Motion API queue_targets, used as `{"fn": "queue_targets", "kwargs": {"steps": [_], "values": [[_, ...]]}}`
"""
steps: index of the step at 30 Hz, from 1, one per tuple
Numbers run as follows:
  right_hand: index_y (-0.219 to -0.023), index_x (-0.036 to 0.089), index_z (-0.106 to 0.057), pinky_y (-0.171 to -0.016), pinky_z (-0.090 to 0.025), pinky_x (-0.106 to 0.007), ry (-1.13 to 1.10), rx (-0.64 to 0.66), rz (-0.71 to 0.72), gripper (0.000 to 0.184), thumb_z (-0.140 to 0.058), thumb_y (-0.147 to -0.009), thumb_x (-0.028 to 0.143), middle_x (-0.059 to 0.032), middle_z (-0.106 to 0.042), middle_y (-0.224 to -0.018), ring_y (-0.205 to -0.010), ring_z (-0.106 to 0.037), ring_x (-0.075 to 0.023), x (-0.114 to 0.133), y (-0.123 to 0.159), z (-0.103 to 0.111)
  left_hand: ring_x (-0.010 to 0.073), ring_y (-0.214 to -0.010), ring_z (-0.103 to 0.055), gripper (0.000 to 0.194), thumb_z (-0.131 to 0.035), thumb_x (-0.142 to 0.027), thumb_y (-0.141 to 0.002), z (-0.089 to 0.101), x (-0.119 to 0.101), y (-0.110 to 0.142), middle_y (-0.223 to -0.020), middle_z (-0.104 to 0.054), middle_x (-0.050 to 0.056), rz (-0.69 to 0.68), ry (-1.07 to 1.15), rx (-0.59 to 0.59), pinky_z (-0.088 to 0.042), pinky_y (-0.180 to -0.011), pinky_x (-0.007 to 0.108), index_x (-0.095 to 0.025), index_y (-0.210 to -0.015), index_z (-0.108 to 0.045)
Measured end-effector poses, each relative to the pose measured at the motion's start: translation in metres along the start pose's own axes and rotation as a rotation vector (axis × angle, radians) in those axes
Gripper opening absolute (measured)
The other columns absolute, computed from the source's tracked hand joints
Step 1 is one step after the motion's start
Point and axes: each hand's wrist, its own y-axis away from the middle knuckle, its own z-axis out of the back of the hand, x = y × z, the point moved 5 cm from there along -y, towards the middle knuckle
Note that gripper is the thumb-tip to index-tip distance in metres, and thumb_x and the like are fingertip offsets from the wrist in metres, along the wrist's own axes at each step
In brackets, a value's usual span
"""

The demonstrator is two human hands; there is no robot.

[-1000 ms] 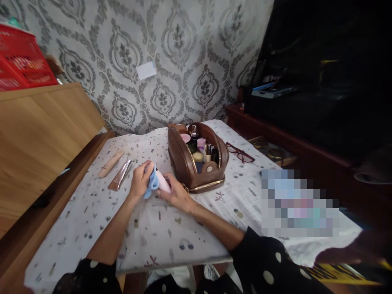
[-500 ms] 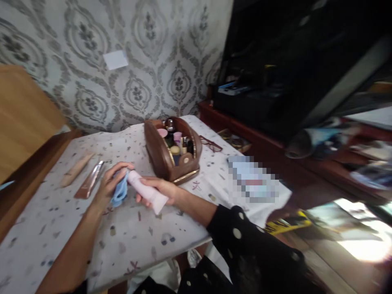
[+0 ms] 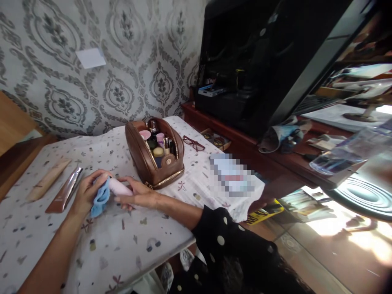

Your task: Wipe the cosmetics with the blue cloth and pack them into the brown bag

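My left hand (image 3: pixel 88 192) grips a bunched light-blue cloth (image 3: pixel 100 199), pressed against the end of a pale pink squeeze tube (image 3: pixel 119 188). Around the body of that tube, my right hand (image 3: pixel 137 195) is closed, and its fingers hide part of it. Just beyond the hands stands an open brown cosmetics bag (image 3: pixel 159 176), with several small jars and bottles inside. Left of my left hand, a shiny brown tube (image 3: pixel 65 191) and a beige tube (image 3: pixel 49 179) lie side by side on the patterned tablecloth (image 3: pixel 122 249).
Red-framed glasses (image 3: pixel 194 143) and a pixelated blue item (image 3: pixel 232 175) lie right of the bag. Farther right, a dark red desk (image 3: pixel 245 134) carries a large black screen (image 3: pixel 239 57) and clutter. A patterned wall (image 3: pixel 128 41) closes off the back.
The camera view has turned to the right, so everything appears farther left. The pink tube has tilted, and my right hand covers more of it; both hands keep their hold.
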Motion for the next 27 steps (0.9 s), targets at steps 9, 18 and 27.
{"fn": "queue_targets", "kwargs": {"steps": [9, 18, 27], "values": [[-0.099, 0.020, -0.053, -0.051, -0.046, -0.023, 0.067, -0.161, 0.010, 0.063, -0.088, -0.061, 0.056, 0.0022, -0.064, -0.075, -0.060, -0.062, -0.0140, -0.009, -0.006, 0.016, 0.0081, -0.048, -0.035, 0.047, -0.069, -0.063, -0.070, 0.011, -0.003, -0.006, -0.053, -0.044, -0.004, -0.023, -0.001, -0.128, -0.027, -0.044, 0.020, -0.016, -0.073, -0.064], [-0.097, 0.016, -0.059, -0.054, -0.050, -0.020, -0.324, -0.033, -0.034, 0.066, -0.092, -0.057, 0.058, -0.0030, -0.072, -0.075, -0.059, -0.068, -0.0134, 0.005, 0.004, 0.005, 0.0081, -0.048, -0.038, 0.049, -0.063, -0.065, -0.081, 0.012, 0.004, -0.004, -0.054, -0.043, -0.005, -0.045, 0.138, -0.097, -0.027, -0.045, 0.020, -0.016, -0.082, -0.063], [-0.093, 0.016, -0.058, -0.041, -0.038, -0.020, -0.416, 0.035, -0.101, 0.036, -0.072, -0.084, 0.049, -0.0033, -0.069, -0.064, -0.044, -0.054, -0.0101, 0.000, 0.003, -0.001, 0.0095, -0.051, -0.039, 0.053, -0.062, -0.069, -0.081, 0.011, 0.000, 0.000, -0.061, -0.048, -0.002, -0.067, 0.143, -0.150, -0.032, -0.045, 0.022, -0.016, -0.081, -0.063]]}}
